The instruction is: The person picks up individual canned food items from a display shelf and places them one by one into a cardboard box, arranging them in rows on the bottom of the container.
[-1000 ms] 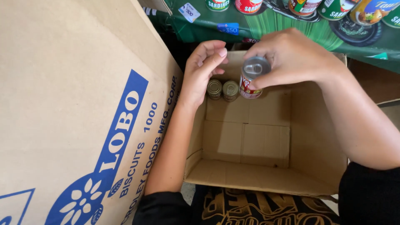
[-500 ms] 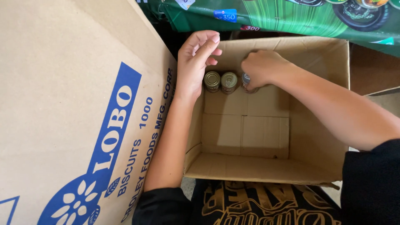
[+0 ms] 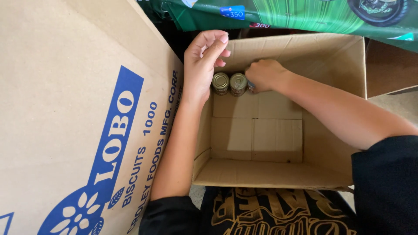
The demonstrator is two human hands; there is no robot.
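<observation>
Green printed sheet (image 3: 305, 15) (blue-printed carton (image 3: 65, 130) beside)

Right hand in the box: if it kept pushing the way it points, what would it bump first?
Probably the nearer gold-lidded can: the right hand points left at it, already close or touching. Depth is unclear.
</observation>
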